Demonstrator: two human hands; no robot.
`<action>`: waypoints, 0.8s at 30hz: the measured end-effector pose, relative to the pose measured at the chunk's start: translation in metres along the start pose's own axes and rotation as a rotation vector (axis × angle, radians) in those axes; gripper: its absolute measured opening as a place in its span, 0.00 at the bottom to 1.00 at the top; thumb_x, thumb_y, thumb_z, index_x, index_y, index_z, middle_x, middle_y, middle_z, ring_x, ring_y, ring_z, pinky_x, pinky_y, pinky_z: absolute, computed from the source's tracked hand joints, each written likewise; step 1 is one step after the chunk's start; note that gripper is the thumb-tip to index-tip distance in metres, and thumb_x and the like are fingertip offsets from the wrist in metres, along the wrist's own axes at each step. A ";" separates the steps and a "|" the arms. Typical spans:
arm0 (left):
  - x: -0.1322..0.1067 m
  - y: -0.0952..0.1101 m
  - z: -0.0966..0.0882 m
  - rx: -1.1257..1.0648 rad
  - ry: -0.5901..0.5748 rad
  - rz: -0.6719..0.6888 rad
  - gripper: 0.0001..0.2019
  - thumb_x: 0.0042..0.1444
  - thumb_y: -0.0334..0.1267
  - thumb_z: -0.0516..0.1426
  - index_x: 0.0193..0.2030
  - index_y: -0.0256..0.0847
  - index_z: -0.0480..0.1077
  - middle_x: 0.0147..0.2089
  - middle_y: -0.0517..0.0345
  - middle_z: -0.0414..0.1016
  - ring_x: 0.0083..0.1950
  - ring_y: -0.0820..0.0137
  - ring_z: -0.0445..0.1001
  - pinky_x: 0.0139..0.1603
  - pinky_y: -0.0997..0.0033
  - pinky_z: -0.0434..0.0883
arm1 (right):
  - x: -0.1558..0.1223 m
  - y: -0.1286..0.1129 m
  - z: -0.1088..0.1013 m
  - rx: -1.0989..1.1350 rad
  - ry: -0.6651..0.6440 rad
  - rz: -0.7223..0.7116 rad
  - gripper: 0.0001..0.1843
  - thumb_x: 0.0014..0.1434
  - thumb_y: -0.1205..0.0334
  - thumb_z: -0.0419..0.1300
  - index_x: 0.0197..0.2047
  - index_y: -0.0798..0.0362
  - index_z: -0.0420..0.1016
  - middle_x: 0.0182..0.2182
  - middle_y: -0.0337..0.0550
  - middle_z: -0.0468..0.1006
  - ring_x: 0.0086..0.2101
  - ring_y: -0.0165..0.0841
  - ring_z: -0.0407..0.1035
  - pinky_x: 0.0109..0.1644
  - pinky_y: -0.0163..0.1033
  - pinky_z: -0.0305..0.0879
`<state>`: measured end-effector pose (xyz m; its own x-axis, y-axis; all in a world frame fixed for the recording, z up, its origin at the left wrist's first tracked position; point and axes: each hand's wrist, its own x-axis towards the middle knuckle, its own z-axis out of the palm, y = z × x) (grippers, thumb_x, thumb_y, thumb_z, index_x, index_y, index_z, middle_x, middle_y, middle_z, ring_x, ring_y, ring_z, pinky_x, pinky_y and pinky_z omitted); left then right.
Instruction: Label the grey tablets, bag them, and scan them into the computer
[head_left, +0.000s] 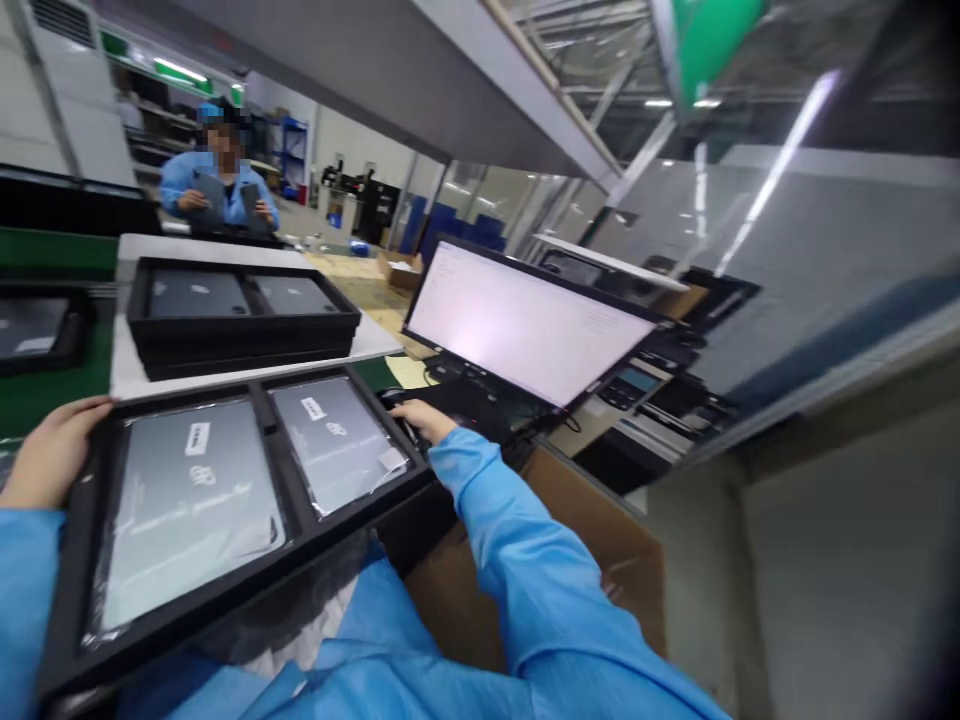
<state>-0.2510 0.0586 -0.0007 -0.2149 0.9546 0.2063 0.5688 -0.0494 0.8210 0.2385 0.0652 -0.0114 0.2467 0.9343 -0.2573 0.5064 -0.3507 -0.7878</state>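
Observation:
A black foam tray [279, 455] is held between my two hands, tilted in front of my body. Two grey, plastic-wrapped flat panels lie in its compartments: a larger-looking left panel [187, 530] and a right panel [337, 450], each with a small white label. My left hand [56, 450] grips the tray's left edge, fingers curled over the far corner. At the right edge, my right hand [426, 420] closes on the tray's side, its fingertips partly hidden.
Beyond the tray, stacked black trays [247, 335] with similar panels sit on a white board [124, 370]. A monitor [525, 325] stands to the right, above a cardboard box [600, 540]. Another tray [37, 325] lies far left. A co-worker [217, 180] holds dark panels across the bench. A shelf [360, 70] hangs overhead.

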 end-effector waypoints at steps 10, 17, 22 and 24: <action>0.005 -0.006 0.020 -0.106 0.140 -0.290 0.17 0.59 0.40 0.59 0.53 0.43 0.80 0.59 0.61 0.80 0.65 0.57 0.74 0.74 0.53 0.64 | -0.003 -0.103 -0.020 -0.586 -0.243 -0.636 0.09 0.46 0.71 0.68 0.32 0.53 0.77 0.26 0.36 0.76 0.30 0.32 0.70 0.39 0.36 0.67; -0.003 0.009 0.018 -0.106 0.104 -0.330 0.19 0.66 0.40 0.58 0.60 0.39 0.78 0.63 0.55 0.78 0.65 0.60 0.73 0.74 0.55 0.63 | -0.011 -0.136 0.010 -1.178 -0.374 -0.783 0.15 0.48 0.72 0.67 0.41 0.56 0.81 0.34 0.44 0.82 0.35 0.38 0.74 0.40 0.37 0.65; -0.003 0.006 0.018 -0.115 0.095 -0.327 0.18 0.67 0.40 0.59 0.60 0.39 0.78 0.63 0.55 0.77 0.66 0.61 0.72 0.74 0.56 0.63 | -0.006 -0.134 0.010 -1.191 -0.378 -0.806 0.15 0.50 0.69 0.68 0.44 0.57 0.81 0.36 0.45 0.83 0.35 0.37 0.75 0.41 0.37 0.67; -0.003 0.004 0.017 -0.124 0.090 -0.326 0.18 0.68 0.40 0.58 0.61 0.38 0.78 0.63 0.54 0.77 0.66 0.62 0.72 0.73 0.57 0.63 | -0.005 -0.132 0.007 -1.182 -0.377 -0.812 0.15 0.50 0.69 0.67 0.43 0.57 0.82 0.36 0.44 0.83 0.35 0.36 0.75 0.41 0.36 0.67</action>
<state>-0.2342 0.0611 -0.0071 -0.4414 0.8966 -0.0352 0.3595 0.2127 0.9086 0.1649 0.1067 0.0898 -0.5566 0.7916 -0.2523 0.8056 0.5885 0.0692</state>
